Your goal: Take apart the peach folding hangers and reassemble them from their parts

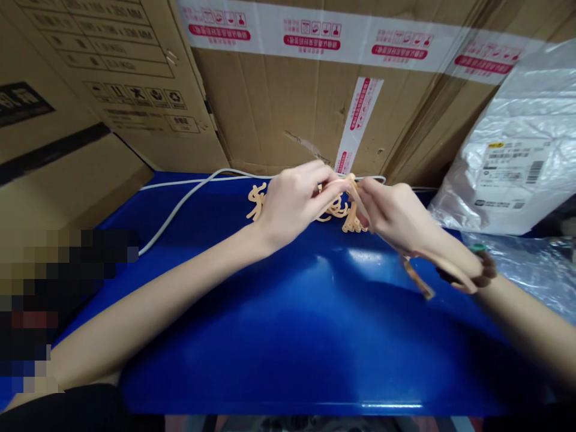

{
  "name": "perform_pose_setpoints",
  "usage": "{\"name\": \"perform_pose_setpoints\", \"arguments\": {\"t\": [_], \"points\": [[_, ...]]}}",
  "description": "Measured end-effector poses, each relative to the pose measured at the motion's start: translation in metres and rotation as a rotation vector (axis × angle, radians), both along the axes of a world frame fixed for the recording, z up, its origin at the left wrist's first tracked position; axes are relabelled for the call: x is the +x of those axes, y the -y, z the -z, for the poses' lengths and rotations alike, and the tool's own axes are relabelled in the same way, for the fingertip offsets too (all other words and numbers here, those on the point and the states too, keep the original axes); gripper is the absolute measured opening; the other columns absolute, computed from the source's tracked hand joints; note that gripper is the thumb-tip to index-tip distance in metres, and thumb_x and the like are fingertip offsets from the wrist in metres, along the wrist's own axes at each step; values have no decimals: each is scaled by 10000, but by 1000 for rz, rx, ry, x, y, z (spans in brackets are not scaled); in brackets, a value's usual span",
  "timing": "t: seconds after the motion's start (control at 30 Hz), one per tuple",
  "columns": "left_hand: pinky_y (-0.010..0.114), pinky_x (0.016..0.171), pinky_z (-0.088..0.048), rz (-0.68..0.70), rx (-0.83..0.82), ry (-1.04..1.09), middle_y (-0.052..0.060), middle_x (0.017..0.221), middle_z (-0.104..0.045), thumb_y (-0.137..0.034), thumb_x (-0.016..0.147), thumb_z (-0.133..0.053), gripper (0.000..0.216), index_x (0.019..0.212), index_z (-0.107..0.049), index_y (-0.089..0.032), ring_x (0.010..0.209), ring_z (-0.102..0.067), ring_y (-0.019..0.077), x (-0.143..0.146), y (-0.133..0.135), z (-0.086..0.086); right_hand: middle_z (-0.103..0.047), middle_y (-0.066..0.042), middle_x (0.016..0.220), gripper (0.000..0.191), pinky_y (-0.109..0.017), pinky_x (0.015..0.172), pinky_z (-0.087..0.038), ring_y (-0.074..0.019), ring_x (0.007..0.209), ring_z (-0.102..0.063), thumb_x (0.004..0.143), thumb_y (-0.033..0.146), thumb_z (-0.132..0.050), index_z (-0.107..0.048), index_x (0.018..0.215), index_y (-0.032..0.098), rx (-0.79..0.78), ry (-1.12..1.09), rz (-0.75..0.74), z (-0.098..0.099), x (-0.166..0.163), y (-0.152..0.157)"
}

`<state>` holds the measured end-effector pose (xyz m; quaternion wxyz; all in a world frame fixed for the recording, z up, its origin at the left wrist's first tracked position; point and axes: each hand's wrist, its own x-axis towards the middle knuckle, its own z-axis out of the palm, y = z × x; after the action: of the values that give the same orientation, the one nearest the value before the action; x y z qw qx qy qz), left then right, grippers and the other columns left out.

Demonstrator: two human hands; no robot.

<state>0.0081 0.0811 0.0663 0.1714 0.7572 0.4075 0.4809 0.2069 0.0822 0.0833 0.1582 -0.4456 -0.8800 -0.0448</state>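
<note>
My left hand (292, 207) is closed, its thumb and fingers pinching a thin tan strap (359, 199) near the back of the blue table. Close on its right, my right hand (398, 213) is closed on the same strap. A long tan strip trails from under my right hand along the wrist, and a darker end hangs below it; whether these are one piece I cannot tell. Behind and beneath my hands lie several curled tan straps (257, 198) and a neater bundle of tan straps (353, 224), partly hidden by my fingers.
Cardboard boxes (270, 102) stand along the back and left of the blue table (279, 336). A white cable (180, 207) runs behind my hands. At the right are a white plastic parcel (508, 150) and clear plastic wrap (526, 264). A beaded bracelet (488, 267) circles my right wrist.
</note>
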Motion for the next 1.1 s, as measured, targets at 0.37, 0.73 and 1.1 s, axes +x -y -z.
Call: {"name": "perform_pose_setpoints", "arguments": {"t": [0.37, 0.73, 1.1], "points": [[228, 662, -547, 47, -951, -84, 57, 768, -738, -315, 744, -736, 224, 866, -735, -128, 739, -680, 162, -114, -79, 10, -575, 44, 520, 234, -269, 454, -390, -130, 434, -519, 954, 361, -470, -645, 1015, 218, -694, -774, -143, -13, -4, -2], [316, 650, -491, -355, -745, -370, 36, 615, -622, -402, 710, -778, 292, 731, -653, -138, 649, -603, 168, -100, -85, 33, -584, 51, 575, 177, -256, 388, -318, -118, 415, -500, 908, 431, -508, -549, 949, 264, -518, -1160, -31, 4, -5, -15], [299, 770, -573, 382, -906, 244, 110, 967, -734, -458, 965, -462, 394, 964, -701, -144, 938, -706, 232, -12, -23, -9, -695, -15, 909, 202, -310, 696, -520, -184, 877, -679, 793, 272, -614, -415, 827, 275, -170, -1395, 31, 5, 16, -38]]}}
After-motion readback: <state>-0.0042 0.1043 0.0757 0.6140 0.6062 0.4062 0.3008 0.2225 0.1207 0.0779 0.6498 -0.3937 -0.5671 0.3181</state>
